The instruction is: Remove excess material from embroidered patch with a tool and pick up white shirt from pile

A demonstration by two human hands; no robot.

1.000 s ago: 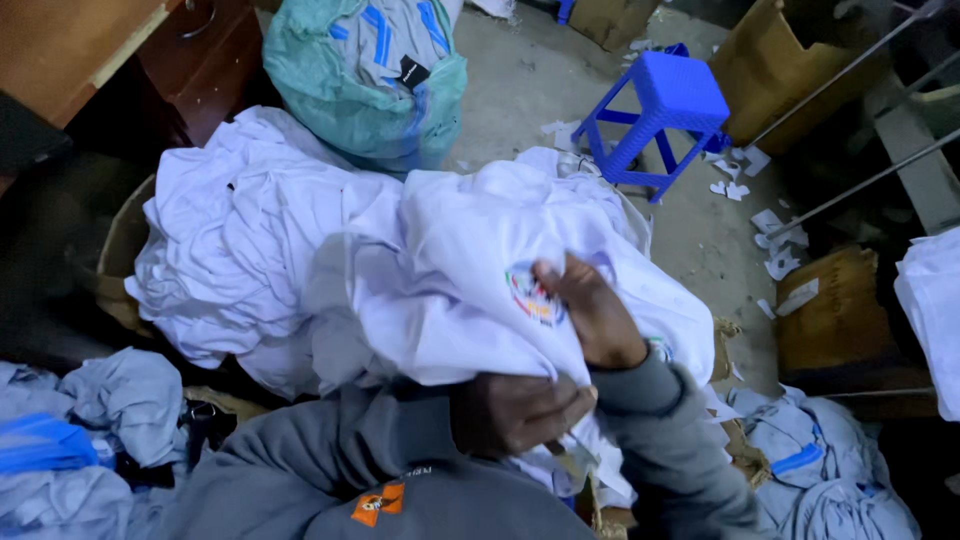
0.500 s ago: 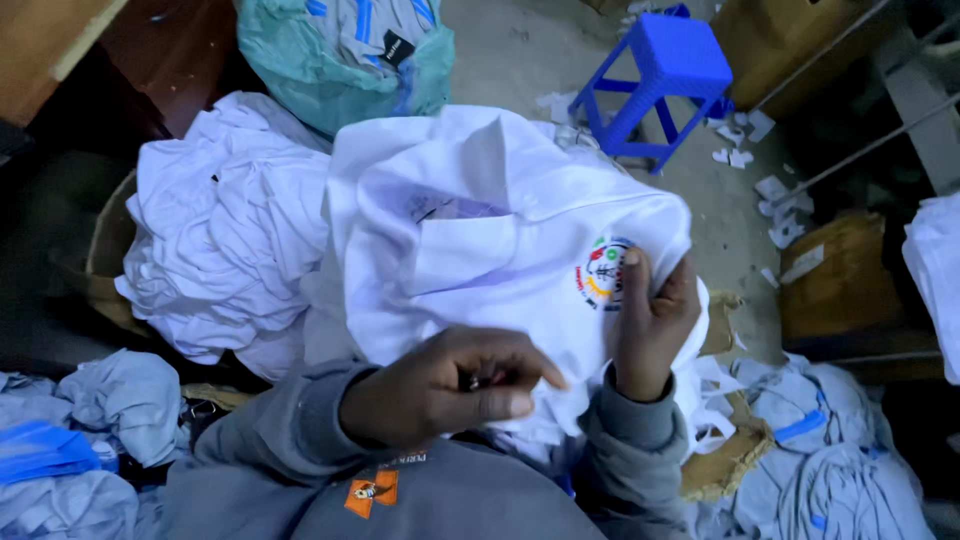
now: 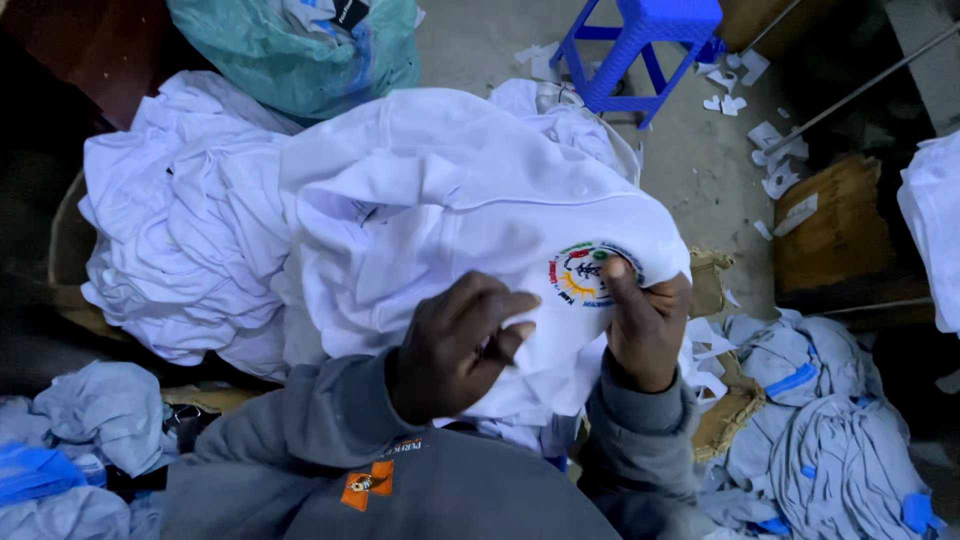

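A white garment [image 3: 440, 190] with a round multicoloured emblem [image 3: 588, 272] is spread over my lap. My right hand [image 3: 645, 325] grips its right edge, thumb pressed on the emblem. My left hand [image 3: 455, 345] pinches the cloth just left of the emblem, fingers curled into the fabric. Grey sleeves cover both my forearms. The garment's lower part is hidden behind my hands.
A heap of white garments [image 3: 170, 220] lies to the left. A green sack [image 3: 300, 50] sits at the top, a blue plastic stool [image 3: 640, 40] beside it. Cardboard box [image 3: 830, 230] at right, grey-blue clothes [image 3: 830, 430] lower right and lower left, paper scraps on the floor.
The garment has been opened and pulled flatter across my lap. My right hand slid to the emblem's edge, and my left hand closed from spread fingers into a pinch on the cloth.
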